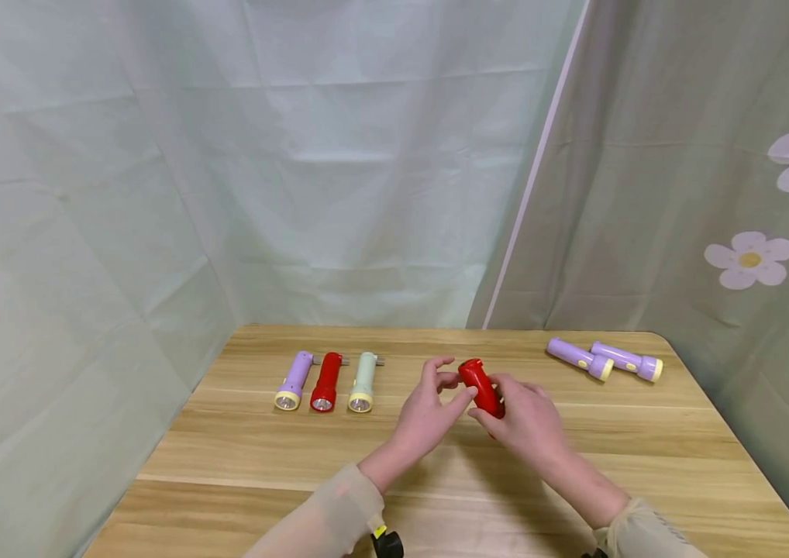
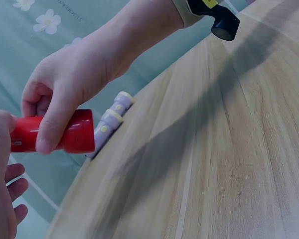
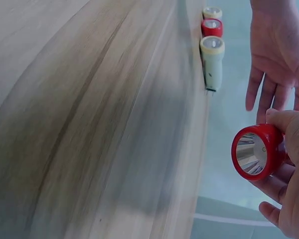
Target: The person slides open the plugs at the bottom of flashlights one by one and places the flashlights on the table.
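Note:
Above the middle of the table, my right hand (image 1: 528, 418) grips a red flashlight (image 1: 481, 386) near its head end. In the left wrist view, the thumb and fingers of that hand wrap the red barrel. My left hand (image 1: 428, 411) is at the flashlight's tail end, its thumb close against the barrel; whether it touches cannot be made out. Its fingers look extended and loose in the right wrist view. There, the lens of the red flashlight (image 3: 251, 153) faces the camera.
On the left of the wooden table (image 1: 241, 449), a purple flashlight (image 1: 295, 378), a second red flashlight (image 1: 327, 380) and a pale green flashlight (image 1: 363, 380) lie side by side. Two more purple flashlights (image 1: 576, 356) lie at the back right. A curtain (image 1: 380, 170) hangs behind the table.

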A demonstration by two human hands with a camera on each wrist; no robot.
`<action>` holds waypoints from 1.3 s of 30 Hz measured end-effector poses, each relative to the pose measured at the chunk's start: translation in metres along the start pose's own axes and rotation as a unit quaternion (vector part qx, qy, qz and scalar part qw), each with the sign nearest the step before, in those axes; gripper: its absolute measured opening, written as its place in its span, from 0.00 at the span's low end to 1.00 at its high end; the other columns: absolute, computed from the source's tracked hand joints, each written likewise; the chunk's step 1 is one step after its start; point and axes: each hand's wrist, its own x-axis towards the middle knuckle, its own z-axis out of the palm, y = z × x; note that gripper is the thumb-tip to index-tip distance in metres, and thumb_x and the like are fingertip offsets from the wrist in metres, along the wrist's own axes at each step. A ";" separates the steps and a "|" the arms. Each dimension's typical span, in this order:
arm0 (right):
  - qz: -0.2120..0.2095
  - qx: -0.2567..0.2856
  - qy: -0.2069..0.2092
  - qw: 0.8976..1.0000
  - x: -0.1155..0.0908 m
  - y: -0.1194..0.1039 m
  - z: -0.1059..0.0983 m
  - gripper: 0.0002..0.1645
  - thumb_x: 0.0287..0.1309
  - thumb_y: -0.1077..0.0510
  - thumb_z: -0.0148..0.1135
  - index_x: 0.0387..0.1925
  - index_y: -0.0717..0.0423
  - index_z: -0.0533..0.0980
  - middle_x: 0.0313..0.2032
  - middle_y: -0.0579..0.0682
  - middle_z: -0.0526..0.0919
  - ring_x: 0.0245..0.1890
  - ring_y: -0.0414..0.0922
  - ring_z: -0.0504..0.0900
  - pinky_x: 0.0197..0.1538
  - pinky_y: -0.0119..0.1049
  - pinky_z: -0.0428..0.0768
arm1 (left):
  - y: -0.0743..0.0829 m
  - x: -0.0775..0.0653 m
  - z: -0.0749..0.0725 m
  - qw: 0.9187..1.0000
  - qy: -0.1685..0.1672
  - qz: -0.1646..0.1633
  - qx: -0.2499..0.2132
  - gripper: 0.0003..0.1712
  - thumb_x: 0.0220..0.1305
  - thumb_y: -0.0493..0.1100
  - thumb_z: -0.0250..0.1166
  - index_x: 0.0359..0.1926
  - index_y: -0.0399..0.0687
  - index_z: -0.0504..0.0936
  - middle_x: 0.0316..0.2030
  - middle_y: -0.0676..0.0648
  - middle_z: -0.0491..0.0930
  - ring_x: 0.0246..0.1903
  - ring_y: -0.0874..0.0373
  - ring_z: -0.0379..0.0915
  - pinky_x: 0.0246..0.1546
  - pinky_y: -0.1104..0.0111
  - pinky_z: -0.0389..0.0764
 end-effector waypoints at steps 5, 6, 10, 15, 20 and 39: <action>0.007 0.005 -0.004 1.000 0.002 -0.007 0.003 0.34 0.48 0.45 0.82 0.53 0.57 0.79 0.29 0.41 0.83 0.25 0.36 0.77 0.58 0.56 0.73 | 0.001 0.001 0.003 1.000 0.008 -0.020 -0.009 0.40 0.64 0.64 0.68 0.71 0.60 0.63 0.48 0.58 0.83 0.53 0.53 0.77 0.49 0.51 0.78; 0.009 0.006 -0.004 1.000 0.002 -0.008 0.003 0.34 0.48 0.45 0.82 0.53 0.57 0.79 0.29 0.42 0.83 0.25 0.37 0.77 0.59 0.56 0.73 | 0.001 0.002 0.004 1.000 0.009 -0.021 -0.009 0.41 0.64 0.64 0.69 0.71 0.60 0.63 0.47 0.59 0.83 0.53 0.54 0.77 0.48 0.52 0.79; 0.011 0.003 -0.007 1.000 0.002 -0.010 0.006 0.33 0.49 0.47 0.82 0.52 0.58 0.79 0.31 0.44 0.85 0.28 0.39 0.81 0.60 0.57 0.73 | 0.002 0.002 0.005 1.000 0.017 -0.025 -0.009 0.42 0.63 0.63 0.70 0.71 0.60 0.62 0.43 0.60 0.81 0.51 0.57 0.77 0.46 0.56 0.79; 0.008 -0.001 -0.006 1.000 0.002 -0.012 0.008 0.33 0.49 0.47 0.81 0.52 0.57 0.79 0.33 0.46 0.86 0.30 0.41 0.83 0.61 0.57 0.73 | 0.002 0.003 0.005 0.999 0.019 -0.018 -0.021 0.41 0.64 0.58 0.71 0.71 0.59 0.61 0.41 0.57 0.79 0.49 0.53 0.78 0.41 0.61 0.80; 0.008 0.001 -0.004 1.000 0.001 -0.013 0.010 0.32 0.49 0.46 0.81 0.52 0.57 0.78 0.33 0.44 0.85 0.29 0.41 0.81 0.58 0.57 0.74 | 0.001 0.003 0.005 0.999 0.022 -0.015 -0.030 0.40 0.65 0.55 0.71 0.71 0.55 0.60 0.41 0.55 0.79 0.47 0.56 0.78 0.37 0.65 0.81; 0.010 -0.004 0.000 1.000 -0.003 -0.014 0.011 0.25 0.51 0.48 0.74 0.49 0.53 0.79 0.30 0.40 0.82 0.25 0.37 0.75 0.54 0.51 0.74 | -0.004 0.002 0.007 0.999 0.041 -0.008 -0.023 0.34 0.66 0.54 0.69 0.66 0.59 0.61 0.40 0.57 0.81 0.47 0.58 0.79 0.40 0.61 0.78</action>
